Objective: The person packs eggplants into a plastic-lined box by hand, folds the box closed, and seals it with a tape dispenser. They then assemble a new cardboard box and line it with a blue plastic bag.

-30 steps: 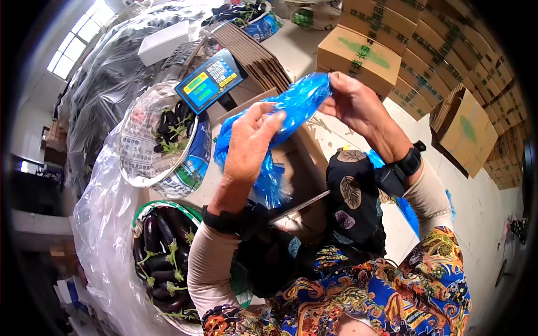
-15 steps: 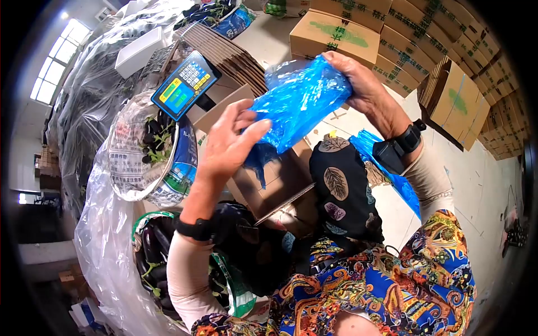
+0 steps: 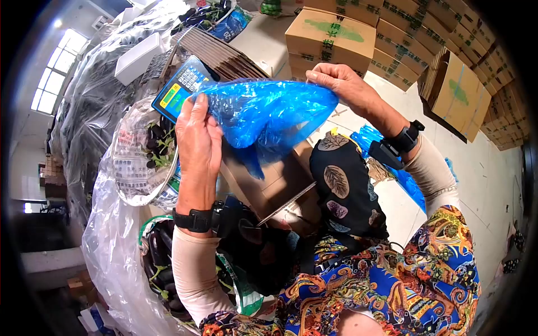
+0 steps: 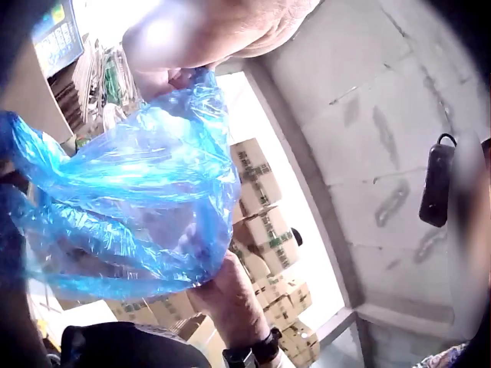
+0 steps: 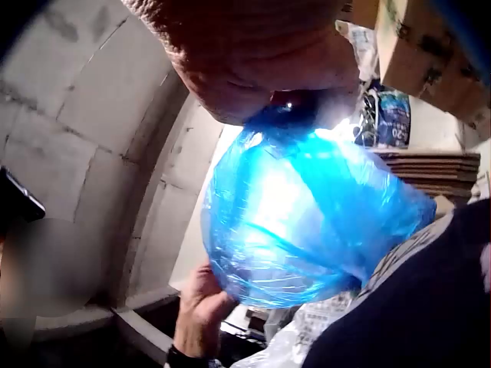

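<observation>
A thin blue plastic bag (image 3: 269,112) is stretched out between my two hands, over an open cardboard box (image 3: 246,179). My left hand (image 3: 197,140) pinches its left side between thumb and fingers. At the upper right corner my right hand (image 3: 346,87) grips the edge of the plastic. In the left wrist view the bag (image 4: 146,192) looks puffed and see-through, its top bunched under the left hand (image 4: 207,38). The right wrist view shows the bag (image 5: 291,222) gathered beneath the right hand (image 5: 261,54).
A scale display (image 3: 182,87) stands behind my left hand. Eggplants (image 3: 159,263) fill a green-rimmed container at lower left, with a newspaper-lined bucket (image 3: 131,168) above it. Flattened cardboard (image 3: 218,53) and stacked cartons (image 3: 330,33) lie beyond. More blue plastic (image 3: 412,187) lies by my right forearm.
My hands have moved apart, the left one leftward. The bag, bunched up a second ago, is now spread wide, and my left fingers have closed on its edge.
</observation>
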`<state>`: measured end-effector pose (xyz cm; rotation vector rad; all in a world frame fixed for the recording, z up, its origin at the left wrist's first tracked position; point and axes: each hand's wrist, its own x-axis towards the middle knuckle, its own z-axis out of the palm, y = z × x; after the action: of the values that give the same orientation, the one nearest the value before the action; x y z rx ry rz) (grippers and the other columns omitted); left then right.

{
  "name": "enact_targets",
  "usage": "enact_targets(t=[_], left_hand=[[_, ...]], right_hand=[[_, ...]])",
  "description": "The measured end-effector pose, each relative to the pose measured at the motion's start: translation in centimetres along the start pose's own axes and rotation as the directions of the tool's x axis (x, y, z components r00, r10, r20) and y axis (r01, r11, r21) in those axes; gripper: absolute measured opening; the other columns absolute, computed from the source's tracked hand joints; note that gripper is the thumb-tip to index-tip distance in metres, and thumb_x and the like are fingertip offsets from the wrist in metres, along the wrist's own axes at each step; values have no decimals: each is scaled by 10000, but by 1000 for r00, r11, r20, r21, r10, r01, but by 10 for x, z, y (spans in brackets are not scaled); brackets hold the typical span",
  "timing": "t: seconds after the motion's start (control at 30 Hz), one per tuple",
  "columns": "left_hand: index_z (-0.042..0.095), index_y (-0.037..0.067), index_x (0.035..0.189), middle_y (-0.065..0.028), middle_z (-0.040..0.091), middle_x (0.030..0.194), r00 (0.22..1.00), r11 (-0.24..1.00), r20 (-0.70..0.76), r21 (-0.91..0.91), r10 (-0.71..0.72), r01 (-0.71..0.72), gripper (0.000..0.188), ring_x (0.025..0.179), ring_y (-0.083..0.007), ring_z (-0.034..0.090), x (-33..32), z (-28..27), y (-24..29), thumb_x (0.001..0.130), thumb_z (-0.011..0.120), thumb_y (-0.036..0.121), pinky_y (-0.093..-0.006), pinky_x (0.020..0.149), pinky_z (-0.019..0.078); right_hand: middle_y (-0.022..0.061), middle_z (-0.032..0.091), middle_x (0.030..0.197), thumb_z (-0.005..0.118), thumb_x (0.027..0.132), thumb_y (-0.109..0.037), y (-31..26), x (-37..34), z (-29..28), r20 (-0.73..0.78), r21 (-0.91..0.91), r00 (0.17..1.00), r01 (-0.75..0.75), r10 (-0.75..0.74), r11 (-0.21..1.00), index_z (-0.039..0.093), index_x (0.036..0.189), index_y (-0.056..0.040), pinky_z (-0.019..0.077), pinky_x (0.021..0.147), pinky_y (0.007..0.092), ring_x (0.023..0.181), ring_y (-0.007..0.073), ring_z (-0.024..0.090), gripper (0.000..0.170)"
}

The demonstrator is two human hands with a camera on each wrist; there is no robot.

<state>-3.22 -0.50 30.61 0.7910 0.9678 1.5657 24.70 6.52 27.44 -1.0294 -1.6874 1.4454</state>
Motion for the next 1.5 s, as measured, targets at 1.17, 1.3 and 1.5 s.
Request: enact_targets(t=[1.17,1.3,1.5], left_hand=[[618,-2,1180,-80,674,1016,886,733,384,519,260,-440,298,896,-115,625,12,37,36,887,623,49,-253,822,513],[593,-17,1194,-102,651,1068,842,515,281,688,460,-511,320,943,-153,616,17,33,26,890,629,73,-285,845,504],[517,-15,1248,-127,543,1149,844,588,167,649,509,-483,455,1046,-186,546,-26,36,19,865,696,152,-311,867,467]], right_hand=[[50,695,992,766,814,-169,-39,21,57,402,377,902,-5,-159,926,649,1118,2,491,818,243,839,116,630,368],[15,666,904,766,811,-144,-52,11,63,331,518,938,-85,-108,851,622,1102,-22,467,709,214,756,80,599,347],[-56,612,813,742,851,-174,-41,16,67,155,399,985,12,-80,917,628,1056,-58,353,528,163,634,6,492,262]])
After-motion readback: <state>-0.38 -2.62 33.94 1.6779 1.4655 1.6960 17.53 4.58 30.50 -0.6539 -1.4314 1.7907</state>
